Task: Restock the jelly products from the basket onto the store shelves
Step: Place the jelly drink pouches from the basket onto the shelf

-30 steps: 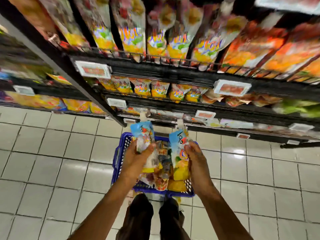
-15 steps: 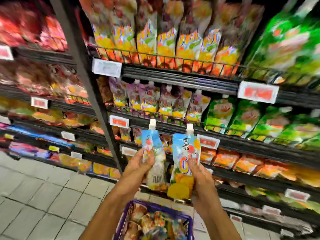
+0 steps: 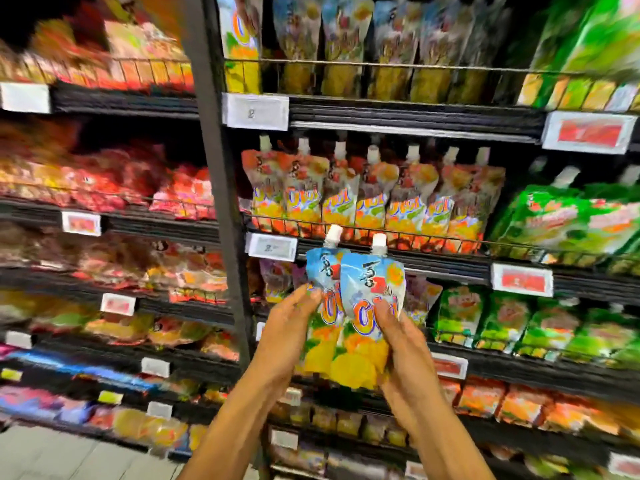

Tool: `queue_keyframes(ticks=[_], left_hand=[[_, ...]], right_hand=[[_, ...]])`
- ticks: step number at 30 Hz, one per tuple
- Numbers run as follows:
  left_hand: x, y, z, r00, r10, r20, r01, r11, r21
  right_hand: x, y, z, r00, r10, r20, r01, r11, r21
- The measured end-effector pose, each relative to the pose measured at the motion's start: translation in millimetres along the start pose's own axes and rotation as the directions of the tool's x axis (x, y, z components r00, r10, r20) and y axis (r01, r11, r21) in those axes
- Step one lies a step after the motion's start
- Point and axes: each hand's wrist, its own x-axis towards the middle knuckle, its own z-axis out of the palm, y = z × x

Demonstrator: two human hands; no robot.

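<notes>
Only the person's two arms show. The left grip [image 3: 291, 327] is a bare hand with long, slim fingers. The right grip [image 3: 403, 344] is bare as well, and its thumb is the digit seen most plainly. The left forearm [image 3: 235, 420] and the right forearm [image 3: 446, 434] are lean and uncovered from the wrist down to the lower edge of the view. Blur softens the fingernails and the finer detail of both hands too much to tell.
</notes>
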Motion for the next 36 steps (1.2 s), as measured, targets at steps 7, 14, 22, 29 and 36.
queue_keyframes(ticks=[7,14,22,29,36], left_hand=[[17.5,19.2,-28.5,0.991,0.117,0.063,-0.106,0.982,-0.155],[6.1,39.2,-14.1,0.968,0.218,-0.122,-0.246,0.916,-0.317],[18.3,45.2,0.4,0.908,0.297,-0.296,-0.343,0.933,-0.113],[31.9,68.7,19.9,0.918,0.334,-0.212,-0.341,0.940,0.004],[38.9,75.4,19.5,0.965,0.201,0.170,-0.198,0.980,-0.033]], right_hand=[[5.9,12.2,49.1,0.993,-0.108,-0.054,0.108,0.994,-0.005],[5.0,7.0,65.6,0.965,-0.229,-0.130,0.232,0.973,0.010],[9.2,-10.2,52.9,0.954,-0.278,-0.116,0.280,0.960,0.008],[16.0,-31.5,41.0,0.958,-0.286,-0.030,0.286,0.958,-0.019],[28.8,-60.2,41.0,0.942,-0.316,-0.117,0.321,0.946,0.033]])
